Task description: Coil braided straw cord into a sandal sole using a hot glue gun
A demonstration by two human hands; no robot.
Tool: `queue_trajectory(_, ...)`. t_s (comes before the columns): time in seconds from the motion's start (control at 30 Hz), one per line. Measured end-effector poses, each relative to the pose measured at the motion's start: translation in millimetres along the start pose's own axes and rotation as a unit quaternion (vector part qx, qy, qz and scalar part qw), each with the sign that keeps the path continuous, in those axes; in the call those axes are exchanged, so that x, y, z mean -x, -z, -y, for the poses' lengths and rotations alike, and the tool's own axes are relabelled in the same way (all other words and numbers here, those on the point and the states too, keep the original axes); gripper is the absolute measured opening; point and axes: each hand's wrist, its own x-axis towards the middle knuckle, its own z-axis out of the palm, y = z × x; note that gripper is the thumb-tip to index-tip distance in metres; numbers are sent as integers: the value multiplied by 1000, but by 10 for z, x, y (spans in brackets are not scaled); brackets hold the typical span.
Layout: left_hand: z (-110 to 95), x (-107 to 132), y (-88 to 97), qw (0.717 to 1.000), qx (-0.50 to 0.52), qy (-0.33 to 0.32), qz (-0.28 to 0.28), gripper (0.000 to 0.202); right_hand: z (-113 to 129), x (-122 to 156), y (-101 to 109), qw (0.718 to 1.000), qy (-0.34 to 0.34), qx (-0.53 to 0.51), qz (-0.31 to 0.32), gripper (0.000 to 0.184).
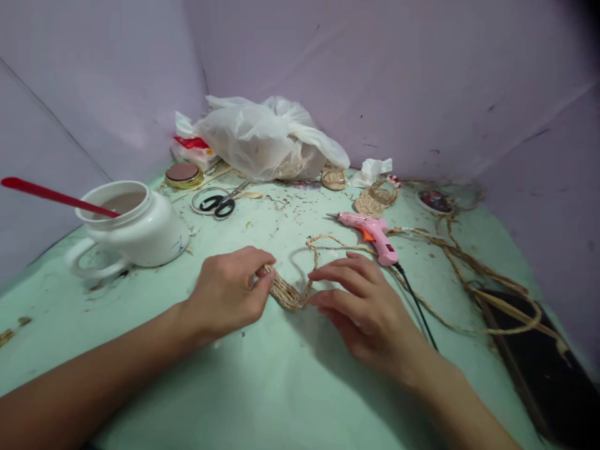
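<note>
Between thumb and fingers, my left hand (234, 287) grips one end of a flat piece of coiled braided straw cord (285, 294). The piece is held tilted over the table, and its left end is hidden in my fingers. My right hand (360, 303) is at the other end, with fingers curved and apart. Its fingertips are close to the spot where the loose cord (313, 253) leaves the coil; whether they touch it I cannot tell. That cord loops up and back behind my right hand. A pink glue gun (368, 232) lies just beyond, across the cord.
A white pot (135, 231) with a red-handled tool (56, 199) stands left. Behind are black-handled scissors (220, 206), a round tin (184, 176), a white plastic bag (267, 137) and a woven slipper-shaped piece (375, 199). Right lie more cord (487, 275) and a dark flat object (539, 362).
</note>
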Motion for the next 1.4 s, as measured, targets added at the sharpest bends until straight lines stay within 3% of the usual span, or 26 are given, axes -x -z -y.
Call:
queue_trajectory(0.23, -76, 10, -110, 988, -92, 39, 116, 24, -183, -1, -213, 996, -29, 51, 62, 29)
queue_trajectory(0.37, -87, -3, -95, 986, -102, 3, 128, 29, -109, -1, -207, 997, 4, 46, 60, 25)
queue_trajectory(0.5, -58, 2, -74, 989, -64, -13, 133, 19, 27, 11, -221, 996, 40, 37, 74, 26)
queue_trajectory(0.73, 14, -26, -61, 986, 17, -8, 164, 14, 85, 28, -225, 993, -36, -3, 115, 15)
queue_trajectory(0.93, 15, -29, -45, 983, 18, -3, 183, 14, 156, -13, -204, 985, -34, 73, 155, 12)
queue_trajectory(1.1, 22, -44, -50, 983, 23, 1, 183, 13, 188, -27, -228, 984, -14, 112, 141, 11)
queue_trajectory(1.4, 26, -31, -20, 978, 22, 11, 206, 24, 134, -17, -270, 996, -45, 8, 77, 13)
